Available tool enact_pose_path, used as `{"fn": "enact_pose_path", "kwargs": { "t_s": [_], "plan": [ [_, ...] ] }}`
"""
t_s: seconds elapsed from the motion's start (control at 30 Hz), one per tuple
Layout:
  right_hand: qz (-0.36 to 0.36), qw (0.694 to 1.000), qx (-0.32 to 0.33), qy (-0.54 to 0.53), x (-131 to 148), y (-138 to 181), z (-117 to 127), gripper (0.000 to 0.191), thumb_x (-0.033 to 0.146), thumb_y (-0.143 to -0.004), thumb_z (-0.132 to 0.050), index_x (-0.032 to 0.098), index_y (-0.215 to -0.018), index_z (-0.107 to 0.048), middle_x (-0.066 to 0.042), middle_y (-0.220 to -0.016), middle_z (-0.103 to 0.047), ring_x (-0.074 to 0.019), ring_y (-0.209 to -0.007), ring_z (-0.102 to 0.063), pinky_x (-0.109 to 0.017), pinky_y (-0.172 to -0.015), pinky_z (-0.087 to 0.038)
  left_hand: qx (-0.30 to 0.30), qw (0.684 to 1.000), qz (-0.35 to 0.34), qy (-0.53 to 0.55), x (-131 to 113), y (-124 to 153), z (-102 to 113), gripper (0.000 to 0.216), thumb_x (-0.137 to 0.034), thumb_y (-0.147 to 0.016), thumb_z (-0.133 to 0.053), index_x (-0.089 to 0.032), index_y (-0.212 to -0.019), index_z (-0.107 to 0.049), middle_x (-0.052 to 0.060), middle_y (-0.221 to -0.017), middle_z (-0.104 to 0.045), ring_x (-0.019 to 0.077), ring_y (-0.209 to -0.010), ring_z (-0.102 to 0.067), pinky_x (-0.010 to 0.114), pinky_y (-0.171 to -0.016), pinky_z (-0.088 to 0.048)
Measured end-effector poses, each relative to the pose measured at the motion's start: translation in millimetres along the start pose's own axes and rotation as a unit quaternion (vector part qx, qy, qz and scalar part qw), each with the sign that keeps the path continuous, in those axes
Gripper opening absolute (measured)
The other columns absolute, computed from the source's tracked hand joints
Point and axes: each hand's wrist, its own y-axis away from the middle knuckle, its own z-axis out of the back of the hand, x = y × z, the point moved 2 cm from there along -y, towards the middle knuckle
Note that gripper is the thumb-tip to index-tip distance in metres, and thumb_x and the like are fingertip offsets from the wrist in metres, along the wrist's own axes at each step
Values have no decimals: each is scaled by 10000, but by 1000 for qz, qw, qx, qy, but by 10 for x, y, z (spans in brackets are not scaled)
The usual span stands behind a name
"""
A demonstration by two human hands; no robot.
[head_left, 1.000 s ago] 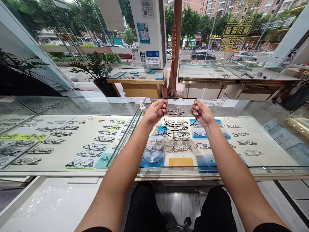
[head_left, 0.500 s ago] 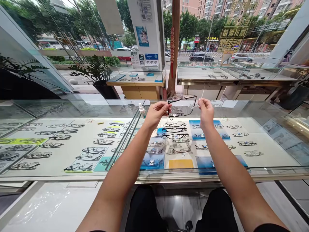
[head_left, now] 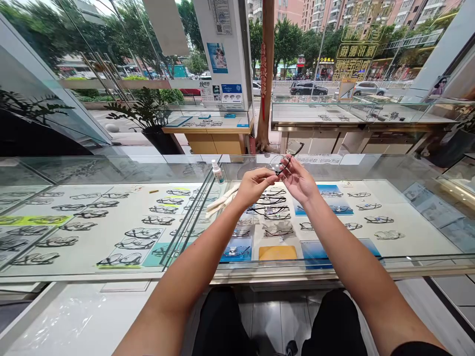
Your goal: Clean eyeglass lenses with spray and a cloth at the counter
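A pair of eyeglasses (head_left: 275,162) with dark, thin frames is held up over the glass counter, tilted so one lens stands higher at the right. My left hand (head_left: 257,187) pinches it at its lower left part. My right hand (head_left: 300,181), palm partly turned toward me, has its fingers closed on the dark edge of the frame. The two hands nearly touch. Just left of my left hand, a folded cream cloth (head_left: 222,201) lies on the counter. Behind that stands a small white spray bottle (head_left: 217,173) with a label.
Below me is a glass display counter (head_left: 403,170) with rows of eyeglasses inside, some on blue cards (head_left: 239,251). A yellow pad (head_left: 277,252) lies in the case. Printed paper (head_left: 322,159) lies along the far edge. More showcases (head_left: 315,121) stand beyond, before the window.
My right hand has moved left to the eyeglasses; the thin white stick it held is no longer visible. The eyeglasses have been turned and tilted. The cream cloth has come into view.
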Motion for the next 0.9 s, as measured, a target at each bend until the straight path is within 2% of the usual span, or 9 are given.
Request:
{"fn": "enact_pose_path", "kwargs": {
  "t_s": [0.17,0.3,0.4,0.5,0.6,0.67,0.73,0.83,0.9],
  "plan": [
    [15,1000,12,-13,44,18,-10,200,341,-872,-927,287,-979,-768,17,-1190,-855,-160,-1009,-782,-275,-797,-647,31,999,20,-15,44,19,-50,365,-579,-852,-931,-217,-871,-891,79,-907,-828,237,-873,-725,350,-850,-567],
    [52,998,22,27,95,9,11,193,361,-883,-918,279,-951,-758,7,-1165,-853,-162,-1058,-776,-275,-847,-648,41,996,4,-76,86,16,-7,214,-451,-924,-866,-238,-938,-889,92,-1011,-844,276,-983,-746,386,-959,-556],
    [56,997,16,56,110,-7,52,194,363,-872,-921,267,-921,-760,-4,-1113,-846,-156,-1022,-769,-266,-865,-644,-90,978,-26,-189,92,-13,195,108,-326,-961,-791,-244,-910,-838,105,-1045,-815,323,-1104,-699,460,-1115,-486],
    [50,996,23,72,90,-20,86,236,372,-818,-958,257,-882,-762,-7,-1083,-843,-152,-985,-760,-259,-854,-637,-300,911,-8,-281,114,-26,499,94,-257,-997,-692,-237,-1058,-762,142,-1241,-731,380,-1323,-589,540,-1236,-375],
    [42,995,37,88,55,-32,106,258,385,-784,-978,251,-878,-778,-10,-1061,-840,-152,-971,-753,-256,-846,-626,-424,838,65,-339,215,-27,762,440,-226,-961,-695,-248,-1391,-606,194,-1573,-555,419,-1537,-430,585,-1286,-303],
    [33,993,45,102,35,-40,116,254,391,-786,-970,246,-886,-788,-20,-1049,-836,-156,-968,-751,-260,-841,-618,-441,815,130,-354,337,-33,892,656,-227,-903,-748,-251,-1507,-493,217,-1669,-485,436,-1589,-388,603,-1297,-278],
    [23,992,53,112,21,-48,126,262,400,-776,-974,240,-886,-798,-28,-1033,-835,-159,-963,-749,-263,-834,-610,-429,812,192,-347,482,-37,990,749,-222,-863,-774,-245,-1534,-442,234,-1642,-531,455,-1587,-410,622,-1290,-267],
    [13,991,66,118,10,-59,140,316,437,-727,-1011,241,-886,-820,-19,-1015,-836,-154,-957,-741,-254,-823,-602,-399,818,260,-324,678,-34,1091,732,-206,-858,-762,-215,-1510,-431,241,-1433,-693,471,-1513,-513,628,-1254,-279],
    [9,990,71,122,7,-64,150,345,463,-703,-1028,247,-881,-827,-11,-1019,-836,-152,-956,-737,-250,-821,-600,-382,820,281,-322,766,-30,1137,609,-193,-869,-740,-215,-1422,-485,216,-1312,-744,461,-1430,-595,612,-1228,-307]
  ]
}}
